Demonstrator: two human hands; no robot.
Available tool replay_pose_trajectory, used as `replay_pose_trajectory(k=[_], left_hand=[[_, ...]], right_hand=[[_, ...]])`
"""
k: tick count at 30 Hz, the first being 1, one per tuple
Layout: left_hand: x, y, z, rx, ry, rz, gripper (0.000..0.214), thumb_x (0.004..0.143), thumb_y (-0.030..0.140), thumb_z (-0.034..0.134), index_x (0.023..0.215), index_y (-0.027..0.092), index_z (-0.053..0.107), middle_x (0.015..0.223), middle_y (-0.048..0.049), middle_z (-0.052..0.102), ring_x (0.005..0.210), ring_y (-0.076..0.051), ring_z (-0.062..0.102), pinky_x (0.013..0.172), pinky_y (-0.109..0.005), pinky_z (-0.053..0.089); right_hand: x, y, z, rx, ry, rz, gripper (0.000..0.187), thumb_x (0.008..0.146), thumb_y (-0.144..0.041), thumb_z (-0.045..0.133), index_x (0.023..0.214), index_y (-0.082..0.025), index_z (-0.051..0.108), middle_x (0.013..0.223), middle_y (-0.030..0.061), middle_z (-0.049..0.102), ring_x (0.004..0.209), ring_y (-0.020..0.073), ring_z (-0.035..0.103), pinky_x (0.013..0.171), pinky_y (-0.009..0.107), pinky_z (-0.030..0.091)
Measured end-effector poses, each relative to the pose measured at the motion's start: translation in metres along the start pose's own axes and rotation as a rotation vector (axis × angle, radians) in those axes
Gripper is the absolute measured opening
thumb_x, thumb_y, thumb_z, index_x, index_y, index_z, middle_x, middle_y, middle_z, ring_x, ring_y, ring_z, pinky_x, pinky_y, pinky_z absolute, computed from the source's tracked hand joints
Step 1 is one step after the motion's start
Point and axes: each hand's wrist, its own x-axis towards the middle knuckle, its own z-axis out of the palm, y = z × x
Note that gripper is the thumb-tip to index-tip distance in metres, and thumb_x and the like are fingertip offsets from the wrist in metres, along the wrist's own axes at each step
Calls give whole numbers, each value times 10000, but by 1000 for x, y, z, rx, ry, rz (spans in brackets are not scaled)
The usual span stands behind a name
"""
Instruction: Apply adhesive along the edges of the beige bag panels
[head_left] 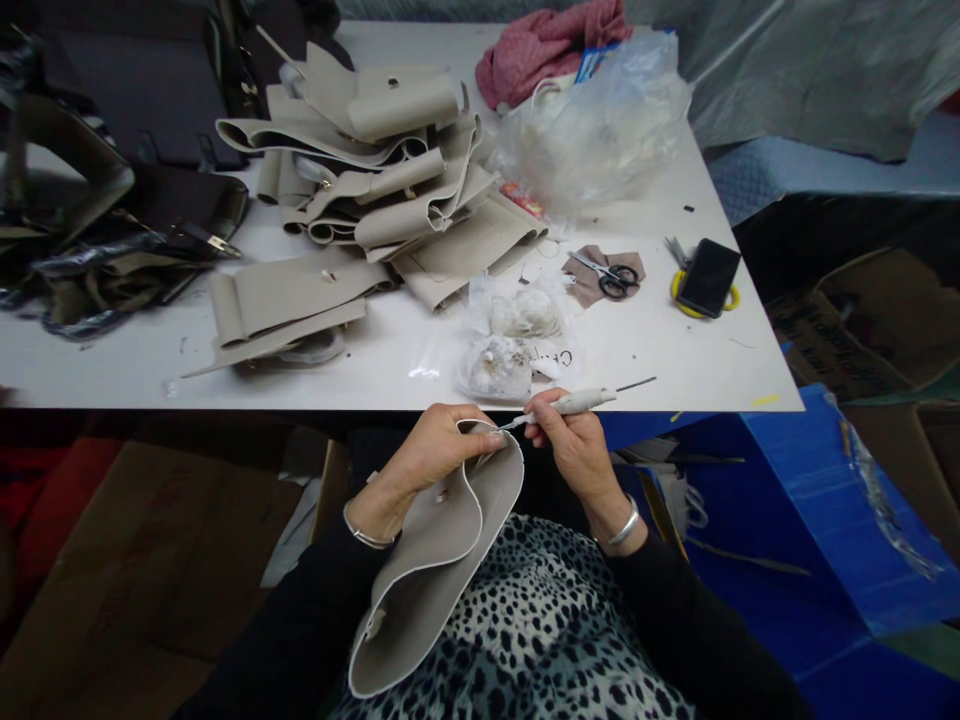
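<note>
My left hand (pixel 431 455) is closed on the upper edge of a beige bag piece (pixel 442 560), which hangs with its open side toward me over my lap. The thumb presses near the rim. My right hand (pixel 574 445) grips a white-handled awl (pixel 581 401) between thumb and fingers. Its tip on the left touches or nearly touches the bag piece's edge beside my left thumb; a thin metal rod sticks out of the handle's right end. Just beyond my hands, clear plastic bags of small white parts (pixel 499 367) lie at the table's front edge.
A pile of similar beige bag pieces (pixel 390 160) covers the table's middle. Dark bags (pixel 142 90) lie left. Black-handled scissors (pixel 611 277) rest on a brown scrap; a phone (pixel 710 278) lies on yellow-handled scissors. A plastic bag (pixel 600 130) and pink cloth (pixel 547 50) are behind.
</note>
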Motion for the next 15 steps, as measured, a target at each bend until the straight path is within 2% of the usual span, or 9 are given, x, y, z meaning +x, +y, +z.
replay_pose_trajectory(k=[7, 13, 15], left_hand=[[1, -1, 1, 19, -25, 5, 264, 710, 421, 821, 772, 166, 795, 696, -23, 689, 651, -170, 559, 671, -308, 394], [1, -2, 3, -35, -35, 50, 191, 677, 357, 833, 713, 178, 778, 711, -19, 699, 674, -170, 573, 702, -311, 421], [1, -4, 4, -76, -47, 38, 187, 668, 349, 842, 698, 179, 770, 685, -12, 683, 647, -164, 560, 678, -307, 417]], right_hand=[[6, -1, -3, -65, -54, -8, 384, 1017, -559, 645, 905, -194, 682, 700, -8, 637, 592, 123, 593, 556, 232, 494], [12, -8, -9, -94, -212, -41, 369, 1026, -548, 640, 914, -199, 686, 745, 6, 663, 649, 136, 632, 589, 238, 509], [14, -6, -9, -45, -185, -29, 384, 1018, -564, 646, 898, -202, 686, 720, -1, 659, 624, 132, 624, 573, 233, 504]])
